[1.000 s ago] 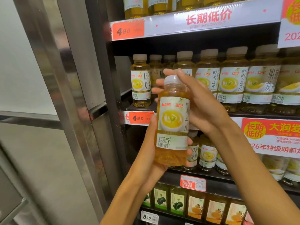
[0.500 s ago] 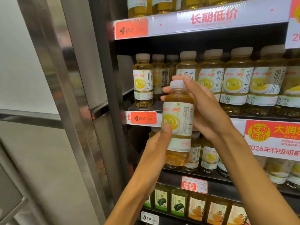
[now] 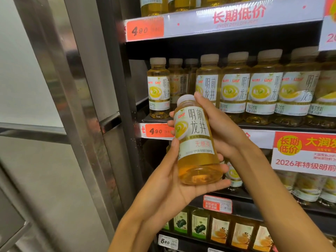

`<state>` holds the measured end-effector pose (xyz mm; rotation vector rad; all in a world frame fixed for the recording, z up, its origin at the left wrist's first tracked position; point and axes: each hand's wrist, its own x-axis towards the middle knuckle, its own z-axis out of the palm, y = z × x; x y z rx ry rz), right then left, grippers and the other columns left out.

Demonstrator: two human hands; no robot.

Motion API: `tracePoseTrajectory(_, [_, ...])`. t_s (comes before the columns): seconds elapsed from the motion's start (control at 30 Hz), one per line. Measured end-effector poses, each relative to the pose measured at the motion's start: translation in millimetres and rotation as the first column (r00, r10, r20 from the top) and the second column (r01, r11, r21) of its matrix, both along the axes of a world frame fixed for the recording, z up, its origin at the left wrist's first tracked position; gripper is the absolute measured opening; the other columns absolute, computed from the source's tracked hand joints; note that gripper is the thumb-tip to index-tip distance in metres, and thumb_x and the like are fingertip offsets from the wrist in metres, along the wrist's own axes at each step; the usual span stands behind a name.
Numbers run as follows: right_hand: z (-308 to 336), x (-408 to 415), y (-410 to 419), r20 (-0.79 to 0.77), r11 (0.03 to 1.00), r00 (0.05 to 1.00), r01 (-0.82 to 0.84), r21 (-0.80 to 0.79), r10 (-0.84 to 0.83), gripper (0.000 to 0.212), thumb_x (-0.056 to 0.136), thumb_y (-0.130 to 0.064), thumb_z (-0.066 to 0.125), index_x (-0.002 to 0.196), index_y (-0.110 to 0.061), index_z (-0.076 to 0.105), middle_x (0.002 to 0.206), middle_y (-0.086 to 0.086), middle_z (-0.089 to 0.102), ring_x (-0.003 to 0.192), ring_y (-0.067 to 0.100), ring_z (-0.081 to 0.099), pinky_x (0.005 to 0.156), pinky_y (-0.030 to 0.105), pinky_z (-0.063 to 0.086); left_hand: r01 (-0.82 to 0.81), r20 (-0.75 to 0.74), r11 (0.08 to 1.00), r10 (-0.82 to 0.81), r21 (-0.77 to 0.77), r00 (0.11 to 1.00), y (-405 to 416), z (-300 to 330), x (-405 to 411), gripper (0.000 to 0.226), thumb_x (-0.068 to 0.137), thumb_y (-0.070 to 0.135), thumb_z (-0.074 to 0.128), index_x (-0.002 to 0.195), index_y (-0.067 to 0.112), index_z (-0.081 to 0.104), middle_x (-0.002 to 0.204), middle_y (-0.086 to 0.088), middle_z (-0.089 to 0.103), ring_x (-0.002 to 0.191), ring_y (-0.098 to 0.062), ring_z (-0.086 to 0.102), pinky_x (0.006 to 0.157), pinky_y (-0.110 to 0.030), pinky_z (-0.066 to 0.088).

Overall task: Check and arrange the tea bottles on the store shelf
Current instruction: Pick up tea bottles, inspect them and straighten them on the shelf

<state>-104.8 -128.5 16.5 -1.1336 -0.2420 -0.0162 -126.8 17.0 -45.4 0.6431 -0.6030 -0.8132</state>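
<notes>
We grip one tea bottle (image 3: 195,140), tilted, in both hands, left hand (image 3: 174,182) and right hand (image 3: 221,128), fingers wrapped round it; a gap beside the shelf's (image 3: 272,126) leftmost bottle (image 3: 158,88).

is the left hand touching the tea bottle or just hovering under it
Touching. The head view shows the left hand cupping the base of the tea bottle, its thumb pressed on the label and its fingers curled under the bottom.

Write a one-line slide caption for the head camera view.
Both hands, left hand and right hand, hold a tilted tea bottle before a stocked shelf.
</notes>
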Motion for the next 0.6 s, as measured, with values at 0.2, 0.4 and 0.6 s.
tracePoseTrajectory(0.2, [0.7,-2.7,3.9,-0.072,0.988,0.986,0.147,-0.042,-0.149,0.039,0.097,-0.034,0.048,0.121,-0.005,0.058,0.110,0.022,0.065,0.096,0.028,0.063,0.085,0.041,0.053,0.001,-0.064,0.998,0.003,0.061,0.998,3.2,6.2,0.2,0.068,0.064,0.046,0.066,0.108,-0.006,0.068,0.095,-0.027,0.068,0.081,-0.035,0.071,0.069,-0.044,0.059])
tracePoseTrajectory(0.4, [6.7,-6.4,4.9,-0.049,0.980,0.981,0.192,0.060,-0.189,0.043,0.097,-0.030,0.047,0.129,-0.001,0.051,0.108,0.020,0.064,0.101,0.032,0.063,0.083,0.042,0.054,0.028,-0.079,0.996,-0.021,0.080,0.997,1.0,8.7,-4.4,0.084,0.058,0.046,0.083,0.119,-0.006,0.058,0.095,-0.028,0.066,0.080,-0.035,0.070,0.070,-0.042,0.059])
tracePoseTrajectory(0.6, [7.8,-6.6,1.4,0.029,0.996,0.997,0.075,0.044,-0.076,0.039,0.096,-0.038,0.045,0.113,-0.005,0.058,0.090,0.012,0.071,0.080,0.022,0.070,0.067,0.033,0.059,-0.033,0.043,0.995,0.029,0.090,0.999,0.4,3.3,-8.5,0.067,0.064,0.044,0.084,0.113,0.001,0.067,0.096,-0.025,0.067,0.079,-0.029,0.069,0.067,-0.035,0.058])
